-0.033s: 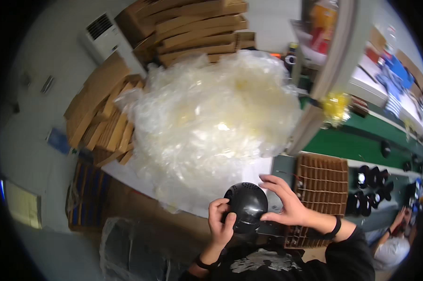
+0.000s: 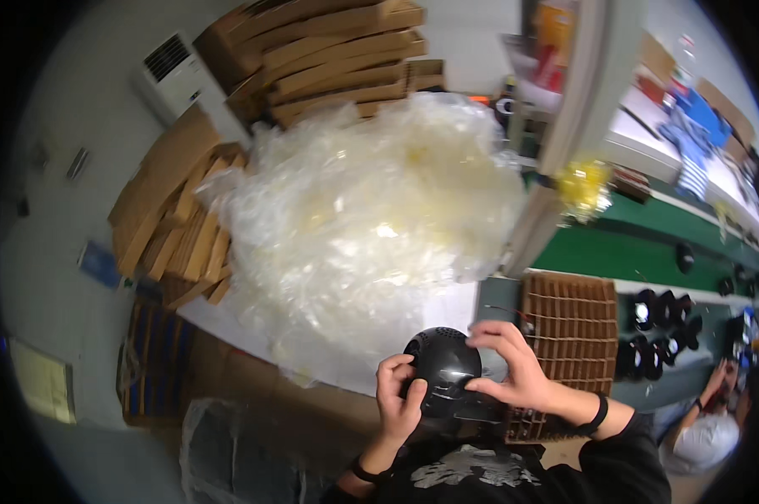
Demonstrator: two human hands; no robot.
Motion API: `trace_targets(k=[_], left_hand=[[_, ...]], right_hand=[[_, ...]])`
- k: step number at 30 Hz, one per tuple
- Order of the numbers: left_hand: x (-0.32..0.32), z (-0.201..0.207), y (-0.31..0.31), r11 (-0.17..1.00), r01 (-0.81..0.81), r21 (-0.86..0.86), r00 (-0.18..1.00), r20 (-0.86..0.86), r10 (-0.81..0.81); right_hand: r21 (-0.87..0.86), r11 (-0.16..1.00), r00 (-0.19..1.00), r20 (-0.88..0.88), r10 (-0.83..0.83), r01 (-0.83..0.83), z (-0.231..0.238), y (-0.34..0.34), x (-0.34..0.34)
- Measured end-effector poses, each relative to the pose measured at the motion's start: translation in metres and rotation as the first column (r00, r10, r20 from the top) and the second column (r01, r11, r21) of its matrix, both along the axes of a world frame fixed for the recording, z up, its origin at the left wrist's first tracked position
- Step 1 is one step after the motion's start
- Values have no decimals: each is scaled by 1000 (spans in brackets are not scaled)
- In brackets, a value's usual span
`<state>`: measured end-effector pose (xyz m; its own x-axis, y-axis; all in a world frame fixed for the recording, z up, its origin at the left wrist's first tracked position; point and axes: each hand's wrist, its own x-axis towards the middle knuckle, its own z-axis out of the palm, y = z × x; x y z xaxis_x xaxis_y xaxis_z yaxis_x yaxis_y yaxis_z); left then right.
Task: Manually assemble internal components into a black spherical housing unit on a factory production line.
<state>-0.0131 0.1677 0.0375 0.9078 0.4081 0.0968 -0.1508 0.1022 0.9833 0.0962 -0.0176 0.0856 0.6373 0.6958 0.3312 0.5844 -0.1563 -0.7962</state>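
A glossy black ball-shaped housing [image 2: 447, 365], with a patch of small holes at its top, is held in front of my chest. My left hand [image 2: 398, 399] grips its left side, the thumb pressed on the near surface and the fingers curled behind. On the right side, my right hand [image 2: 514, 370] has its thumb on the surface and curved fingertips at the upper right edge, with a gap between palm and ball. Just beyond lies a large heap of crumpled clear plastic bags [image 2: 354, 227] on a white tabletop [image 2: 457, 311].
Flattened cardboard boxes [image 2: 337, 59] are stacked behind the heap, with more cardboard [image 2: 165, 202] at its left. A brown slatted rack [image 2: 569, 336] lies to my right, beside black rounded parts [image 2: 644, 357] on a green bench. At far right sits another person [image 2: 703, 441]. A post [image 2: 564, 126] rises nearby.
The surroundings have shifted slightly left in the view. My right fingertips have come a little closer to the ball's upper edge. The left-hand grip looks the same.
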Motion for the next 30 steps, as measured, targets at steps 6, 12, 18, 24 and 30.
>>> trace_targets(k=[6,12,18,24,30], left_hand=[[27,-11,-77,942,200,271,979,-5,-206],[41,-17,-133,943,195,269,981,-34,-193],[44,-21,-149,967,227,116,973,-76,-219],[60,12,-145,948,218,231,976,-54,-211],[106,-36,-100,969,-97,228,995,20,95]], right_hand=[[28,931,929,65,-364,363,3,-79,-42],[4,870,824,318,-468,493,-8,-123,-53],[29,883,850,261,-458,468,-7,-146,-45],[-57,969,868,459,-189,241,-13,-143,-24],[-48,906,730,575,370,-421,31,-108,-51]])
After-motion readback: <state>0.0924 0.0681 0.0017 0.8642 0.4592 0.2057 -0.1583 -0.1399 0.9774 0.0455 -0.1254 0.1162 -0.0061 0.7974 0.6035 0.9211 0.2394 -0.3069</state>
